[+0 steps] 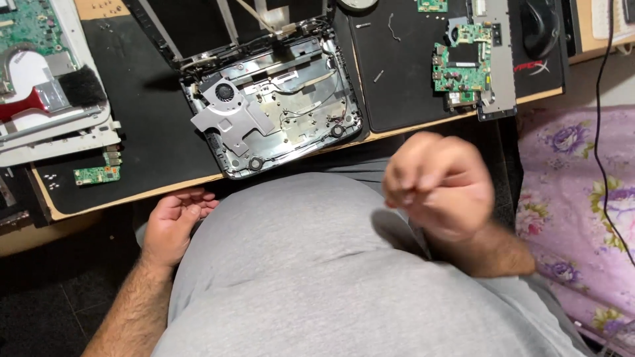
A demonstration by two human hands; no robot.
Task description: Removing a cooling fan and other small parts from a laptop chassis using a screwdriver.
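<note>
An opened laptop base (pixel 278 99) lies on a black mat on the desk, showing a round fan (pixel 225 91) and a grey metal bracket (pixel 228 122). My left hand (pixel 173 221) rests below the desk edge beside my grey shirt, fingers loosely curled and apart, holding nothing. My right hand (pixel 440 185) is raised over my lap, blurred, with fingertips pinched together; whether something small sits between them cannot be told.
A green circuit board (pixel 460 69) and a grey metal strip (pixel 497 59) lie on the right mat by a black mouse (pixel 539 26). At left are a motherboard (pixel 30 26), a brush (pixel 83 86) and a small green board (pixel 98 173). Floral cloth (pixel 575 198) covers the right.
</note>
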